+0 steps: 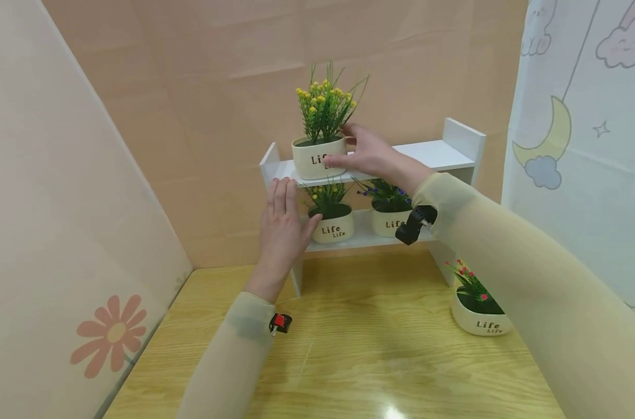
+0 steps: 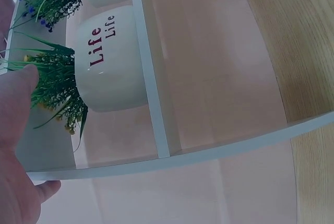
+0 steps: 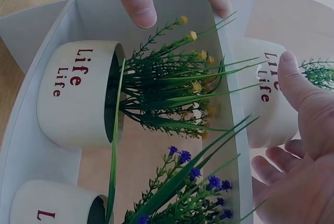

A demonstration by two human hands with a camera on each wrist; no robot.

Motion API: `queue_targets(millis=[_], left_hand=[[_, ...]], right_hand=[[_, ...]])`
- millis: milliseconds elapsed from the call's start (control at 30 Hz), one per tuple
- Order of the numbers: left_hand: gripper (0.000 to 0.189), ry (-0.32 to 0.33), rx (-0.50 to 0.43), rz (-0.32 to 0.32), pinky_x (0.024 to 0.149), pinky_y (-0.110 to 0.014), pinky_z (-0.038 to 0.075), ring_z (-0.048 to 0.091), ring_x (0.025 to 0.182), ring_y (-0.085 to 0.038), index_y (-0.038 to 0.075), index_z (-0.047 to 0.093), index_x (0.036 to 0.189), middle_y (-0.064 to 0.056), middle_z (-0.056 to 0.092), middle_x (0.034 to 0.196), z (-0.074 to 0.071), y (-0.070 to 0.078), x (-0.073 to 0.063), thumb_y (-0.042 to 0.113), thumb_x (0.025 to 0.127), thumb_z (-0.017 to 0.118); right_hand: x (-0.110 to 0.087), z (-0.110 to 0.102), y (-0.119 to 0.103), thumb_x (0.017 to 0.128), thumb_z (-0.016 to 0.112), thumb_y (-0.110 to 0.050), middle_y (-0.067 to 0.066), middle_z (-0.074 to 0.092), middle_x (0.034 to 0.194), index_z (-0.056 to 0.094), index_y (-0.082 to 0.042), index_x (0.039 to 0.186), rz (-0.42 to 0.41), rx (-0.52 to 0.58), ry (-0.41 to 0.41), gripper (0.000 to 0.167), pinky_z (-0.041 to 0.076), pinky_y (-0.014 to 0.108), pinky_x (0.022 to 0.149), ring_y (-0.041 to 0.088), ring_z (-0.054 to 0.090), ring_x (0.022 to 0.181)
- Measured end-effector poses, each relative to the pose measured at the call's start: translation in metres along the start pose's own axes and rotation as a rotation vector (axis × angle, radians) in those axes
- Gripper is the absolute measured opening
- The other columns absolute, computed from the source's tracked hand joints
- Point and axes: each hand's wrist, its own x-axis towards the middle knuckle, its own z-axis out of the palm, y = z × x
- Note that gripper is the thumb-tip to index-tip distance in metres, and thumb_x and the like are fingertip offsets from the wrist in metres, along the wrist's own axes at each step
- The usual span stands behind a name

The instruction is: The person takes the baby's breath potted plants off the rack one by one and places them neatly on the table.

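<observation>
A cream pot of yellow flowers (image 1: 308, 166) stands at the left of the upper board of a white two-tier shelf (image 1: 427, 152). My right hand (image 1: 375, 152) grips this pot, thumb on its front, fingers behind. In the right wrist view the thumb lies on the lettering of the pot (image 3: 261, 114). My left hand (image 1: 283, 233) holds the shelf's left end, its thumb inside the side panel and other fingers at the outer edge. Below, a second yellow-flowered pot (image 1: 332, 227) sits on the lower board, close to the left thumb.
A pot with blue-purple flowers (image 1: 387, 222) stands on the lower board, partly behind the right wrist. On the wooden table (image 1: 348, 349), a pot with red-pink flowers (image 1: 479, 320) stands at the right, partly covered by the right sleeve. Printed cloths hang at both sides.
</observation>
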Motion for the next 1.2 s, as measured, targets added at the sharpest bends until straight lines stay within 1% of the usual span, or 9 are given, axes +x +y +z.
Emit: queue_targets(millis=[167,333,500,633,767,1033,1200], left_hand=[[0.098,0.007,0.017,0.01,0.132,-0.052,0.029,0.011,0.168,-0.035,0.002,0.019,0.169,-0.018,0.023,0.174,0.0,-0.001,0.0,0.051,0.104,0.075],[0.098,0.01,0.027,0.015,0.131,-0.052,0.03,0.011,0.168,-0.035,0.002,0.019,0.168,-0.018,0.023,0.174,0.0,-0.001,-0.002,0.051,0.104,0.075],[0.098,0.015,0.029,0.021,0.13,-0.053,0.033,0.011,0.168,-0.035,0.002,0.019,0.168,-0.018,0.023,0.174,0.0,-0.001,-0.002,0.051,0.105,0.075],[0.099,0.023,0.035,0.024,0.131,-0.052,0.031,0.011,0.167,-0.035,0.001,0.019,0.168,-0.018,0.023,0.174,0.0,-0.001,-0.002,0.051,0.104,0.075],[0.098,0.013,0.033,0.018,0.131,-0.051,0.031,0.011,0.167,-0.035,0.002,0.018,0.168,-0.018,0.022,0.174,0.0,-0.001,-0.002,0.05,0.104,0.075],[0.098,0.004,0.017,0.017,0.131,-0.052,0.03,0.009,0.168,-0.034,0.003,0.016,0.169,-0.017,0.021,0.174,0.0,-0.002,-0.001,0.05,0.105,0.074],[0.098,0.01,0.023,0.019,0.131,-0.051,0.03,0.009,0.168,-0.034,0.003,0.017,0.169,-0.017,0.021,0.174,0.001,-0.002,-0.001,0.051,0.105,0.074]], right_hand=[[0.004,0.004,0.0,0.098,0.086,-0.044,0.014,0.03,0.179,0.02,-0.005,0.176,0.002,0.003,0.009,0.109,0.031,0.049,0.131,0.034,0.033,0.163],[0.006,0.007,-0.001,0.096,0.088,-0.044,0.016,0.032,0.178,0.017,-0.005,0.176,0.017,0.0,0.018,0.113,0.033,0.049,0.13,0.035,0.036,0.161],[0.007,0.009,-0.003,0.097,0.088,-0.041,0.018,0.039,0.174,0.017,-0.005,0.176,0.021,0.032,0.018,0.113,0.035,0.05,0.129,0.035,0.038,0.16],[0.007,0.01,-0.003,0.097,0.088,-0.04,0.019,0.047,0.168,0.016,-0.007,0.176,0.022,0.057,0.014,0.112,0.04,0.05,0.126,0.036,0.045,0.156],[0.008,0.011,-0.003,0.098,0.087,-0.04,0.022,0.052,0.163,0.015,-0.008,0.177,0.033,0.059,0.01,0.112,0.044,0.049,0.123,0.036,0.053,0.149],[0.01,0.014,-0.003,0.098,0.086,-0.045,0.022,0.059,0.155,0.021,-0.004,0.174,0.041,0.036,0.029,0.109,0.049,0.048,0.117,0.034,0.059,0.142],[0.009,0.015,-0.004,0.097,0.086,-0.047,0.021,0.06,0.152,0.023,-0.003,0.173,0.042,0.05,0.034,0.107,0.051,0.048,0.114,0.034,0.061,0.139]])
